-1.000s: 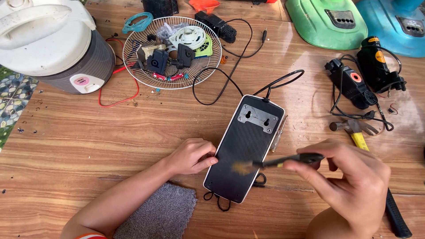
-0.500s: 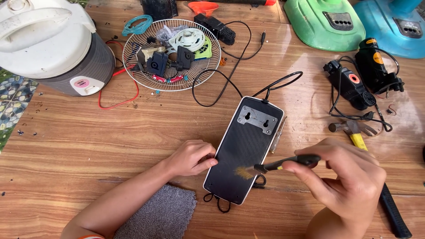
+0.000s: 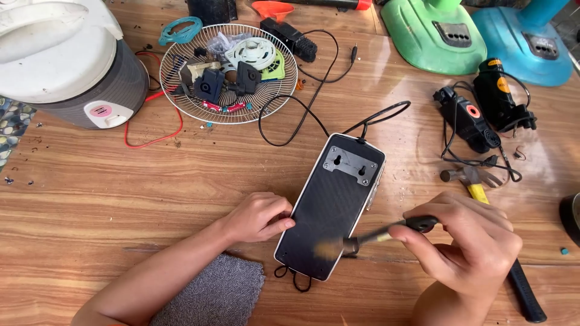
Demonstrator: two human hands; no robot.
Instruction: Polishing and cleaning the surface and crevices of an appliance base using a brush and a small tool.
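1. There, the black device (image 3: pixel 331 208) lay face down on the wooden tabletop (image 3: pixel 121 193), its cord trailing away.
2. The left hand (image 3: pixel 258 216) pressed its fingers flat against the device's left edge, grip loose, clasping nothing.
3. The right hand (image 3: pixel 468 244) pinched a small brush (image 3: pixel 368 237), bristles blurred over the device's near end.
4. A hammer (image 3: pixel 483 199) lay beside that hand.

A wooden table (image 3: pixel 109 199) carries everything. At its middle lies a black box (image 3: pixel 331 205), back up, which serves as landmark. Left of and beyond the box stands a cooker (image 3: pixel 63 57); just beyond the box lies a fan grille (image 3: pixel 181 99) full of small parts. A grey cloth (image 3: pixel 211 296) lies near the box's near-left corner. Right of the box lie a hammer (image 3: pixel 477 187) and two black tools (image 3: pixel 483 111); beyond those stand a green base (image 3: pixel 432 30) and a blue base (image 3: pixel 522 39).
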